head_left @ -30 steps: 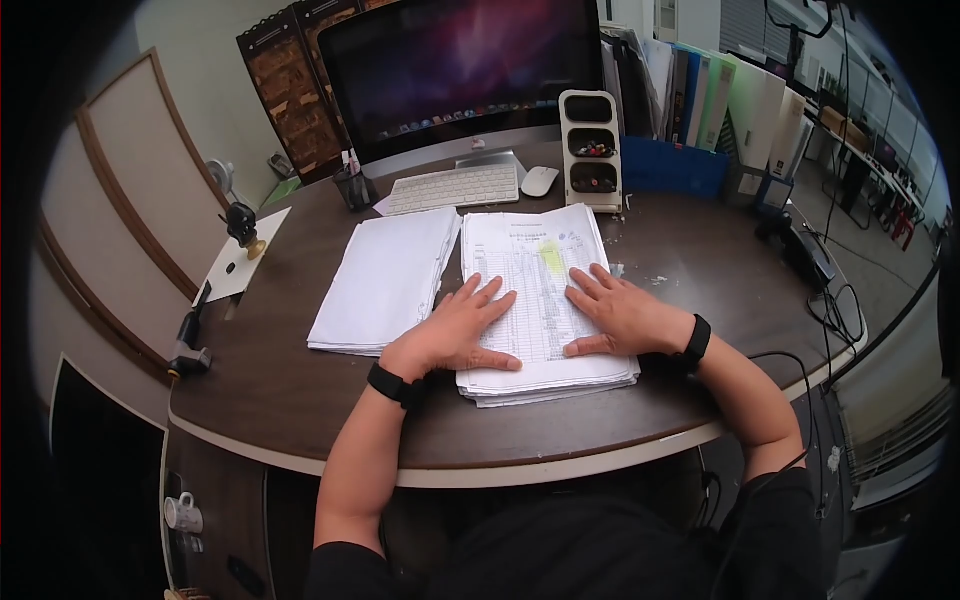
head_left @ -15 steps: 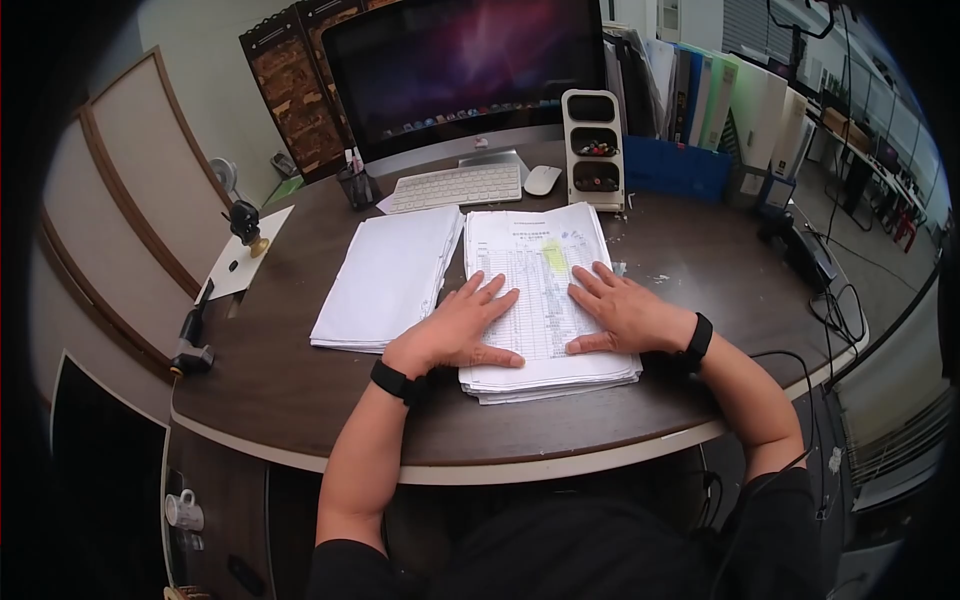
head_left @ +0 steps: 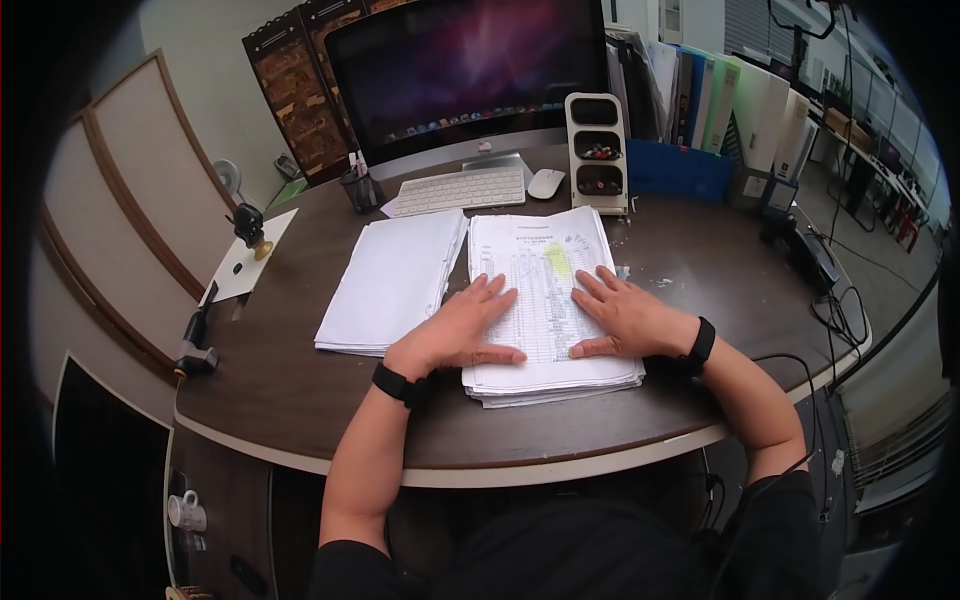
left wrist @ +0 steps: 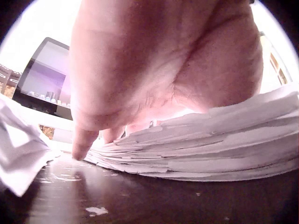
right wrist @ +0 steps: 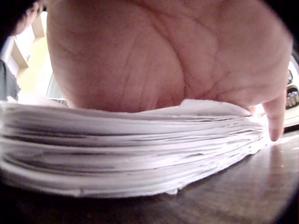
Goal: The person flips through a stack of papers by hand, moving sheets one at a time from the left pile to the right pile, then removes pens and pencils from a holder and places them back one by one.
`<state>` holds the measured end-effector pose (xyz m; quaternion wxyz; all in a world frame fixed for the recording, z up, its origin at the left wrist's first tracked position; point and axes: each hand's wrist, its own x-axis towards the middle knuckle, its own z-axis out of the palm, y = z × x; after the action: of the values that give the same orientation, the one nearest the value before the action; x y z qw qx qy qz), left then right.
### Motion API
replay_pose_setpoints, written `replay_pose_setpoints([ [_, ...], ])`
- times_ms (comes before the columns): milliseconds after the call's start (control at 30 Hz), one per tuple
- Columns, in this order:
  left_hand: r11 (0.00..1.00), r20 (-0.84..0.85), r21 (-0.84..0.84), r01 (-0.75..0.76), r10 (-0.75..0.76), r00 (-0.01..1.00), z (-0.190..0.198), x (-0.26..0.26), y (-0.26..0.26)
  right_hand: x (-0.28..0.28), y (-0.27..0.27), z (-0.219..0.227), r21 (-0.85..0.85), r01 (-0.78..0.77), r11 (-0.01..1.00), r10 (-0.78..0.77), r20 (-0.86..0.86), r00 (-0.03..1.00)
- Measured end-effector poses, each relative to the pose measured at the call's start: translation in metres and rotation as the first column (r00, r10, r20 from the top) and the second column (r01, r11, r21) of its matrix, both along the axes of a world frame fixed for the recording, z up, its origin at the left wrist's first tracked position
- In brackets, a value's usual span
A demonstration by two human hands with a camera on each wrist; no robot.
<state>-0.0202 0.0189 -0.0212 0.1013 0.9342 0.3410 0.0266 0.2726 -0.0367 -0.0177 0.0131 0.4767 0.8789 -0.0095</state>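
Note:
A thick stack of papers (head_left: 545, 378) lies on the desk in front of the person, its top sheet printed with a table and marked with yellow highlighter. Spread across its left side is the left hand (head_left: 455, 330), fingers extended and thumb toward the middle. The right hand (head_left: 635, 320) rests likewise on the right side. In the left wrist view, the left little finger (left wrist: 85, 143) reaches down beside the uneven sheet edges. The right little finger (right wrist: 275, 120) does the same in the right wrist view. Just left is a second paper stack (head_left: 390, 280), blank side up.
Behind the papers stand a keyboard (head_left: 460, 191), a mouse (head_left: 545, 183), a monitor (head_left: 470, 70) and an upright holder (head_left: 597, 155) with small items. Binders (head_left: 715, 105) line the back right. A desk phone (head_left: 810, 255) with cables sits at the right edge, a pen cup (head_left: 361, 190) at back left.

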Motion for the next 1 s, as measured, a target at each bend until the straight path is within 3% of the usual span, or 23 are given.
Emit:
replay_pose_setpoints([
  [67,0.998,0.25,-0.046,-0.043,0.053,0.967,0.001,-0.006,0.009,0.001,0.001,-0.003,0.004,0.0,1.0,0.0,-0.004,1.0],
  [200,0.911,0.487,0.222,-0.347,0.205,0.849,-0.002,-0.023,0.026,0.003,0.002,-0.005,0.032,-0.006,0.999,0.007,-0.05,0.999],
  [233,0.91,0.487,0.227,-0.347,0.202,0.85,0.004,-0.024,0.025,0.001,0.0,0.0,0.004,0.007,1.0,-0.007,-0.017,1.0],
  [300,0.75,0.216,0.146,-0.646,0.613,0.76,0.013,-0.027,0.021,-0.001,0.0,0.001,-0.027,0.021,0.999,-0.02,0.015,1.0],
  [400,0.757,0.108,0.169,-0.632,0.623,0.775,-0.005,-0.037,0.028,0.001,0.001,-0.003,-0.029,0.023,0.999,-0.023,0.015,1.0],
  [633,0.738,0.115,0.167,-0.654,0.644,0.756,0.0,-0.033,0.025,0.001,0.001,-0.001,-0.032,0.024,0.999,-0.024,0.008,1.0],
  [833,0.735,0.255,0.246,-0.633,0.58,0.773,-0.014,-0.047,0.042,0.0,-0.001,0.0,-0.029,0.02,0.999,-0.02,-0.001,1.0],
  [900,0.607,0.344,0.325,-0.726,0.639,0.688,-0.011,-0.047,0.041,0.0,0.001,0.001,-0.025,0.018,1.0,-0.018,0.007,1.0],
  [933,0.608,0.343,0.326,-0.724,0.638,0.689,-0.002,-0.044,0.038,0.0,0.001,0.0,-0.022,0.015,1.0,-0.015,0.003,1.0],
  [1000,0.533,0.501,0.338,-0.776,0.596,0.628,0.023,-0.031,0.023,0.001,0.0,-0.002,-0.026,0.015,1.0,-0.015,-0.004,1.0],
])
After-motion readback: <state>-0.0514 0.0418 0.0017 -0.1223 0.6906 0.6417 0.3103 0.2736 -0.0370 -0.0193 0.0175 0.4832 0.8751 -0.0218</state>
